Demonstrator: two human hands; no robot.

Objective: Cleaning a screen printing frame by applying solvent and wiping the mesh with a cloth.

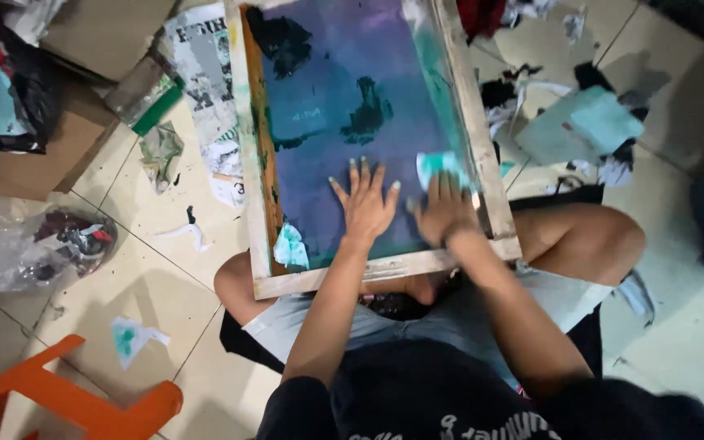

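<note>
The wooden screen frame (pixel 385 265) leaned on the knees at 12 o'clock. Left hand (pixel 366 204) lay flat w/ fingers wide on the mesh to steady it; right hand (pixel 443 213) pressed a teal rag (pixel 437 165) at 1 o'clock.

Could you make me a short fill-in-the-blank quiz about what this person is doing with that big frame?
1. The wood-framed printing screen leans on the person's ____.
2. The left hand lies ____ on the purple-blue mesh, fingers spread.
3. The right hand presses a crumpled ____ rag near the frame's edge.

Missing words: knees; flat; teal
</note>
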